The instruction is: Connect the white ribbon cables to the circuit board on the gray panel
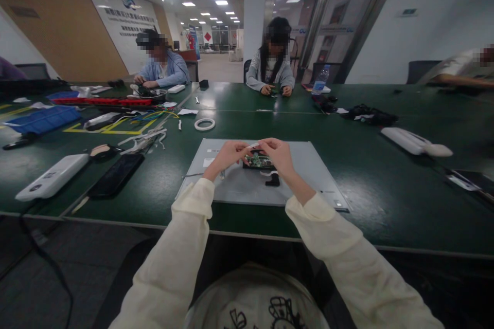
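My left hand (231, 154) and my right hand (278, 155) meet above a green circuit board (258, 161) in a black housing. Between the fingertips of both is a small white strip (253, 145), too small to name more exactly; the fingers of each hand are pinched on it. Under the board lies a flat grey panel (239, 193) on the green table. A small black angled part (272, 180) rests on the panel just nearer to me than the board. The fingers cover part of the board's far edge.
To the left lie a black phone (118, 175), a white power bank-like device (53, 177), a tangle of white strips (144, 140) and a blue tray (42, 119). A tape roll (204, 124) lies beyond the panel. Two people work across the table; another sits far right.
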The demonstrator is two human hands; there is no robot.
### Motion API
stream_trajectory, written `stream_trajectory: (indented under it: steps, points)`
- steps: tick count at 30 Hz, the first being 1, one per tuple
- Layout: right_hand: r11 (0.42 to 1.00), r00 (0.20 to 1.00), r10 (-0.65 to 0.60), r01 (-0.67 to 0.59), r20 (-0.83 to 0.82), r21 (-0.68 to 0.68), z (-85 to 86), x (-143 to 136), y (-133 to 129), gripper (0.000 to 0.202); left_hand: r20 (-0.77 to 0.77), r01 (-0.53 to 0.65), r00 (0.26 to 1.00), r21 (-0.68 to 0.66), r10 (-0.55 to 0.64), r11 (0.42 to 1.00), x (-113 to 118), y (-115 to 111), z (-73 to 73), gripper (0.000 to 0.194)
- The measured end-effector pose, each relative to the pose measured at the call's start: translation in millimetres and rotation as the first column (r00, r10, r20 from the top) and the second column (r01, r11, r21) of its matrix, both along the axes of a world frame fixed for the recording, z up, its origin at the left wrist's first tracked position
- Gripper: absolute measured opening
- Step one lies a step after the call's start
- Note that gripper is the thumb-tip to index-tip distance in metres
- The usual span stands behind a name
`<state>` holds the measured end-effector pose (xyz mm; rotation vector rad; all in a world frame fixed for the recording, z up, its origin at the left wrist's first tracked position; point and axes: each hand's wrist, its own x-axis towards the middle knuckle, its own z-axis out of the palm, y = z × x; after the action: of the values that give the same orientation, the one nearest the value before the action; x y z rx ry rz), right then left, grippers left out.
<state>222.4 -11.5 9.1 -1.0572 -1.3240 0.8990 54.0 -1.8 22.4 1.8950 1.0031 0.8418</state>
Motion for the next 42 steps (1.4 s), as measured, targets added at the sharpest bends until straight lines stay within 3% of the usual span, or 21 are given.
stream_trajectory:
  steps: [5,10,14,22,28,32,37,42]
  points:
    - [0.999,0.996,0.000,0.003,-0.094,0.032,5.2,-2,-1,0.039,0.047,0.104,0.994,-0.044,-0.102,0.994,-1,1,-0.9,0.041]
    - [0.972,0.938,0.128,-0.183,-0.321,-0.147,7.1,-4,-1,0.052,0.077,0.079,0.994,-0.047,-0.075,0.996,-1,0,1.8,0.045]
    - [0.943,0.931,0.251,-0.297,-0.264,-0.149,6.3,-6,-6,0.044,0.047,0.120,0.992,-0.056,-0.117,0.991,1,-1,1.1,0.046]
    - [0.984,0.934,0.166,-0.178,-0.316,-0.007,1.8,-16,-7,0.042,0.082,0.130,0.989,-0.139,-0.119,0.982,4,-4,4.3,0.045]
    - [0.996,0.968,0.087,-0.078,-0.234,0.047,2.4,-17,-7,0.044,0.137,0.180,0.979,-0.220,-0.152,0.959,1,-5,6.1,0.050]
    - [0.993,0.995,0.041,-0.030,-0.094,0.113,5.3,-17,-12,0.041,0.158,0.224,0.969,-0.231,-0.191,0.947,-3,-5,7.1,0.050]
    - [0.968,0.985,-0.109,0.074,0.137,0.241,7.4,-17,-21,0.038,0.144,0.223,0.971,-0.272,-0.189,0.936,-4,-5,9.4,0.051]
    - [0.942,0.977,-0.135,0.075,0.166,0.328,6.6,-15,-23,0.038,0.142,0.193,0.977,-0.276,-0.159,0.942,-4,-5,10.4,0.053]
